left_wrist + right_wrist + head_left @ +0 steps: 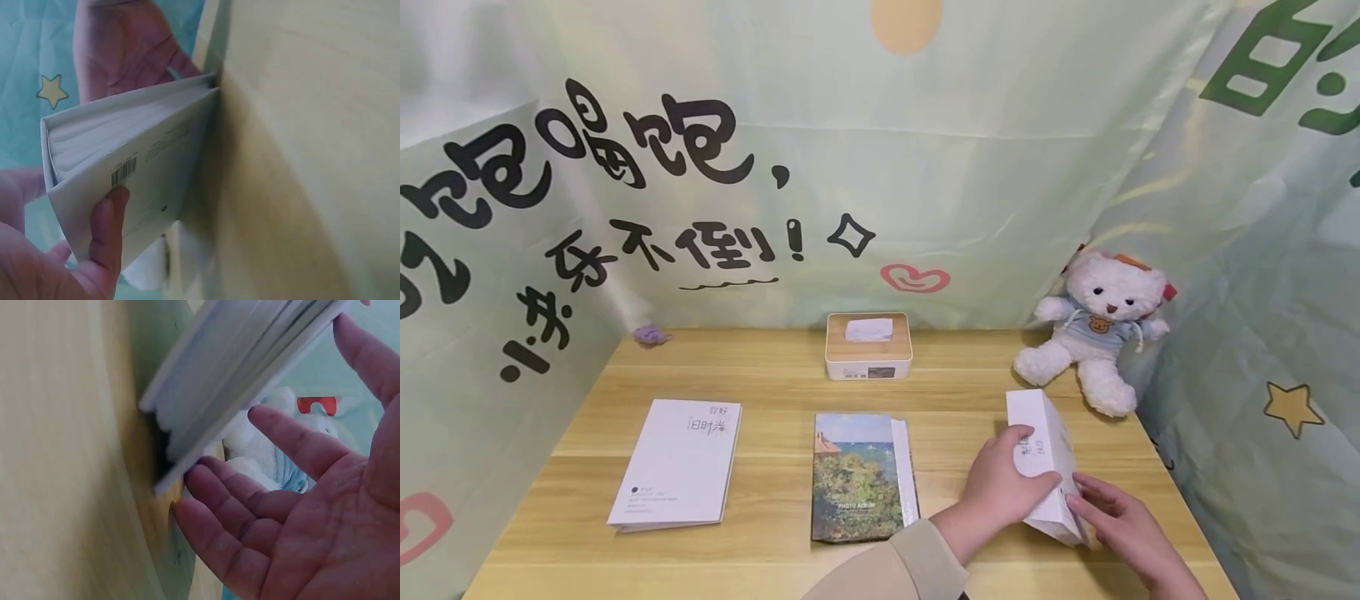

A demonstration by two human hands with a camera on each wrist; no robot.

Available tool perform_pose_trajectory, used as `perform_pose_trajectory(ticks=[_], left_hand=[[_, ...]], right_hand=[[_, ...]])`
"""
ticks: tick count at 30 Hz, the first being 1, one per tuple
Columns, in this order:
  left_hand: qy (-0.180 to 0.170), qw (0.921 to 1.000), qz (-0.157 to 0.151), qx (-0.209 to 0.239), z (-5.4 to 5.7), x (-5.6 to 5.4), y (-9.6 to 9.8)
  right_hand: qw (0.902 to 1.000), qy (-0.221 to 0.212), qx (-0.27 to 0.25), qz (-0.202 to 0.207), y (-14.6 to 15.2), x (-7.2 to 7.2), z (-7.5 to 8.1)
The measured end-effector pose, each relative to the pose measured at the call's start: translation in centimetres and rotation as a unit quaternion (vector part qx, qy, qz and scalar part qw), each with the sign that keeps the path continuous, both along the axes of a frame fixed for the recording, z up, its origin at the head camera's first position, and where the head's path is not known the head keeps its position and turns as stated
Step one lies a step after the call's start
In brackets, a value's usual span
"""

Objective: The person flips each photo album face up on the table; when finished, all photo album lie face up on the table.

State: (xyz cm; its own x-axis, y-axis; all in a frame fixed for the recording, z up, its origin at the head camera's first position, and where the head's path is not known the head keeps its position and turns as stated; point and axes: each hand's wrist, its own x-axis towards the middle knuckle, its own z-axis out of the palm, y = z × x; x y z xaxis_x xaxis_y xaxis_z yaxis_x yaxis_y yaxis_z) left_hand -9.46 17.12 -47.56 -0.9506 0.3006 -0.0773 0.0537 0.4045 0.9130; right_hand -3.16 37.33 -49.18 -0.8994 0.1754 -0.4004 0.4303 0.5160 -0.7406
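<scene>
A white photo album (1058,433) with handwriting on it stands on edge at the right of the table. My left hand (1003,483) grips it, the thumb lying over the cover beside a printed barcode in the left wrist view, the fingers reaching around the other side. The album's thick pages (106,137) show between its covers. Against the right side of the album is my right hand (1123,517). Its fingers are spread and loosely bent in the right wrist view, fingertips at the cover's edge.
Another white album (677,467) lies at the left, and a photo album with a painted seaside cover (857,492) lies in the middle. Behind them stands a tissue box (868,367). A white teddy bear (1093,333) sits at the back right, near the fabric wall.
</scene>
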Motion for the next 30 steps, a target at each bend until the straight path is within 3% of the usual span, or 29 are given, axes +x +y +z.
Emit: perform_pose_trajectory(ticks=[8,12,16,24,30], left_hand=[[-0.038,0.9984,0.021,0.037,-2.4,0.3,0.5],[-0.065,0.9968,0.023,0.041,-3.4,0.4,0.7],[-0.069,0.9967,0.022,0.037,-4.1,0.5,0.8],[-0.053,0.9981,0.008,0.030,-5.2,-0.3,0.6],[-0.050,0.9984,-0.021,-0.016,-4.5,-0.9,0.3]], right_hand=[[0.9952,-0.026,0.093,0.015,0.8,-0.3,-0.1],[0.9930,-0.040,0.110,0.015,1.1,-0.4,-0.2],[0.9912,-0.044,0.124,0.013,1.1,-0.5,-0.2],[0.9866,-0.039,0.158,0.012,0.7,-0.6,0.1],[0.9839,-0.040,0.173,0.022,0.7,-0.9,0.1]])
